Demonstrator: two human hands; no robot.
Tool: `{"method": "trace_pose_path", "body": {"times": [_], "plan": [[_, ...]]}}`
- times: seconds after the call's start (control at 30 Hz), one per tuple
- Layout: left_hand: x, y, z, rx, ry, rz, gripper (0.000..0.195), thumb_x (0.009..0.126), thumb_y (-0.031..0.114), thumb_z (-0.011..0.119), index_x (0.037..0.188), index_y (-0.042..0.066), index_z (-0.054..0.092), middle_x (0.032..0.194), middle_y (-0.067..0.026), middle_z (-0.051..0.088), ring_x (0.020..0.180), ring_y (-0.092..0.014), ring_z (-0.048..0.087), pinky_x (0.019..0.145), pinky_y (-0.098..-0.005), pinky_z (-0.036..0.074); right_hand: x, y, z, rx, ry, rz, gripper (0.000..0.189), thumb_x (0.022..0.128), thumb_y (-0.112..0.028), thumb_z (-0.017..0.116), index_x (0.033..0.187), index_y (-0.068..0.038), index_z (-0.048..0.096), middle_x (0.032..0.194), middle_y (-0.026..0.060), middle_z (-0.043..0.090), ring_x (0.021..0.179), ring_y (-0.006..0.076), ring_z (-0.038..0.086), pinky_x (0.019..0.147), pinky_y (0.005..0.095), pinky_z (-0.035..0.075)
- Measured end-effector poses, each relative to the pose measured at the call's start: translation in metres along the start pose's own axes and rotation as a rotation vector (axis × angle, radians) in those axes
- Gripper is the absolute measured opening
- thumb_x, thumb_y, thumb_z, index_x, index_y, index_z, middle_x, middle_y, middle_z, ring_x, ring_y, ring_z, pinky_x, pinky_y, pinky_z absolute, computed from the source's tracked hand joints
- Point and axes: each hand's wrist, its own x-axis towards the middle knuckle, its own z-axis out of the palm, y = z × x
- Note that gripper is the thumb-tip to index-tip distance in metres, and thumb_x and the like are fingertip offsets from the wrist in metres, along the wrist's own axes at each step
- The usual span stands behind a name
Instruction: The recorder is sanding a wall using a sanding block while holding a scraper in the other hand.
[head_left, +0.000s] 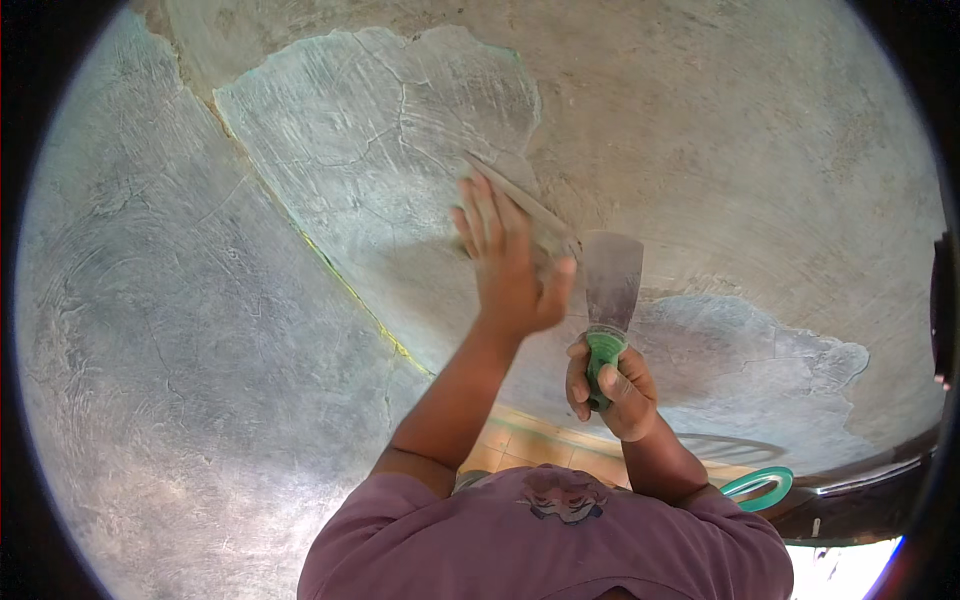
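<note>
My left hand (502, 262) lies palm-down against the wall, its outline slightly blurred. Under its fingers and thumb is a flat grey-brown sheet or board (529, 206), mostly hidden by the hand; its exact kind cannot be told. In my right hand (626, 394) is a putty knife (613, 281) with a wide, dusty blade pointing up and a green handle. Its blade stands just right of the sheet's lower end. Behind both hands is a grey plastered wall (712, 165). A paler, cracked plaster patch (330, 127) extends up and left of my left hand.
A crack with a yellow-green edge (352, 300) runs diagonally down the wall, left of my left arm. Another pale patch (750, 337) lies to the right. Below are orange floor tiles (544, 448), a green looped tube (772, 484) and a dark glossy surface (862, 499).
</note>
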Motion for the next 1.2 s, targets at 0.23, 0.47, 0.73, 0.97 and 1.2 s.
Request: {"method": "trace_pose_path", "body": {"times": [0.23,0.47,0.73,0.97,1.2], "plan": [[0.089,-0.006,-0.024,-0.063,0.205,0.021,0.086,0.089,0.052,0.041,0.140,-0.012,0.015,0.148,-0.0329,0.007,0.137,-0.050,0.001,0.106,-0.0615,-0.001,0.001,0.006,0.001,0.029,0.029,0.019,0.039,0.095,-0.033,0.048,0.118,-0.001,0.048,0.077,0.0050,0.052,0.056,0.0101,0.049,0.050,0.0226,0.038],[0.067,-0.017,-0.029,-0.003,0.148,-0.016,0.085,0.088,0.050,0.044,0.140,-0.011,0.017,0.148,-0.0313,0.011,0.137,-0.050,0.005,0.106,-0.0612,0.000,0.008,0.011,0.005,-0.019,0.071,0.021,0.040,0.094,-0.031,0.048,0.116,0.003,0.046,0.074,0.0080,0.052,0.052,0.0140,0.048,0.047,0.0256,0.040],[0.030,-0.033,-0.027,0.025,0.061,0.042,0.085,0.086,0.050,0.048,0.139,-0.012,0.021,0.147,-0.0313,0.016,0.137,-0.048,0.010,0.108,-0.0595,0.002,0.020,0.018,0.015,0.003,-0.006,0.040,0.039,0.096,-0.031,0.048,0.120,0.000,0.047,0.078,0.0067,0.053,0.056,0.0113,0.050,0.051,0.0240,0.040],[0.092,-0.061,-0.058,-0.031,0.139,0.149,0.082,0.082,0.046,0.052,0.136,-0.010,0.028,0.146,-0.0301,0.019,0.137,-0.049,0.012,0.106,-0.0625,0.006,0.044,0.033,0.033,0.008,0.031,-0.038,0.038,0.095,-0.030,0.048,0.120,-0.001,0.047,0.077,0.0077,0.054,0.056,0.0128,0.051,0.050,0.0241,0.041],[0.053,-0.077,-0.055,0.013,-0.027,0.211,0.078,0.077,0.043,0.051,0.134,-0.008,0.035,0.146,-0.0253,0.025,0.135,-0.046,0.020,0.105,-0.0643,0.010,0.050,0.045,0.051,-0.079,0.044,0.022,0.039,0.095,-0.031,0.047,0.119,0.000,0.048,0.075,0.0087,0.054,0.054,0.0138,0.051,0.049,0.0249,0.042]]}}
